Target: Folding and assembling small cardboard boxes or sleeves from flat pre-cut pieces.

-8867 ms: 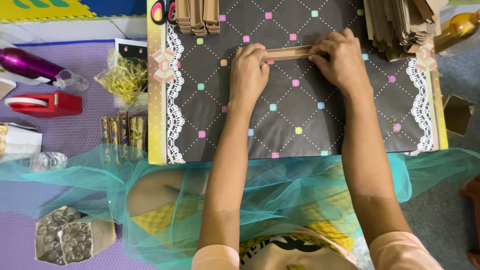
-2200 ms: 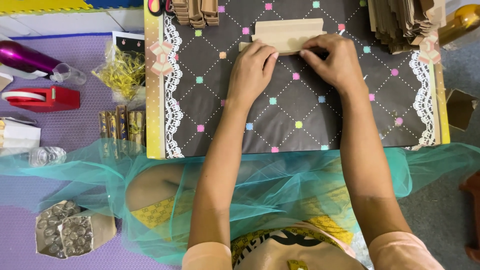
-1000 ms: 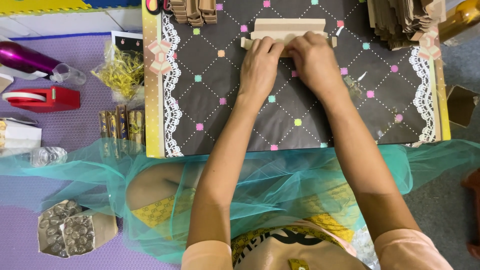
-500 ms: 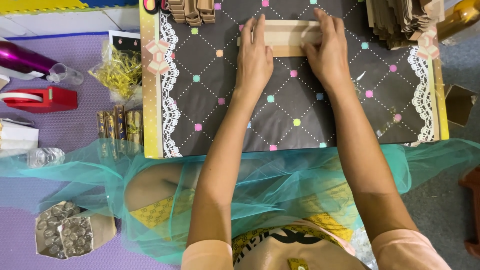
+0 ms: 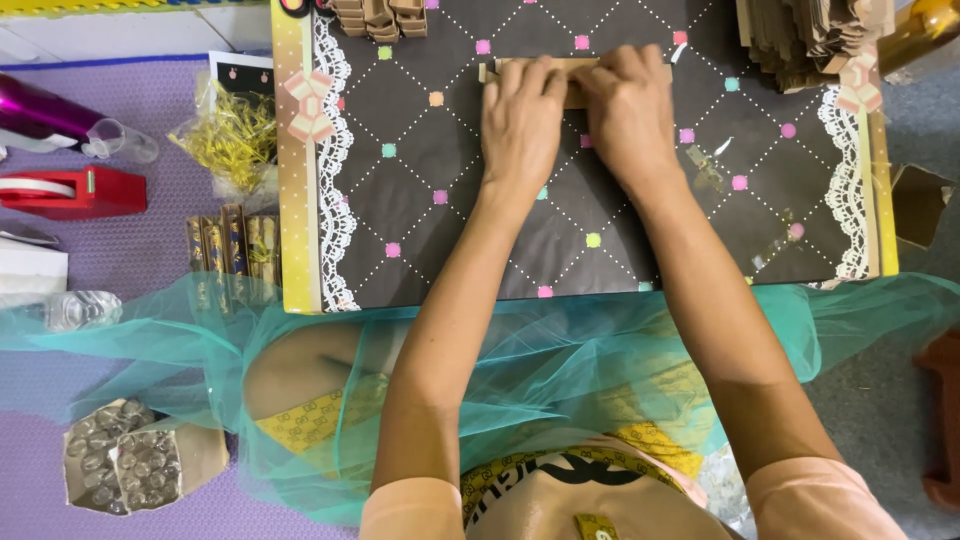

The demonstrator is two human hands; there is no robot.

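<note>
Head view: we see both hands side by side, pressed on a flat tan cardboard piece (image 5: 580, 80) at the upper centre of the frame. It lies on the dark patterned board (image 5: 450, 200) that serves as our bench. Half a second earlier the hands sat further apart, with palms flat on either end of the piece and its middle exposed. Now the left hand (image 5: 520, 115) and right hand (image 5: 630, 110) have closed toward each other, fingers curled over the top edge, knuckles almost touching. The piece itself has kept its place on the board.

Grip state: both hands are closed down on the cardboard piece, fingers bent, thumbs hidden beneath. Only the ends and a thin upper strip of the piece show; its centre is covered. Stacks of folded cardboard (image 5: 810, 35) at the upper right are cut off by the frame edge. Teal netting (image 5: 560, 350) veils our lap below.
</note>
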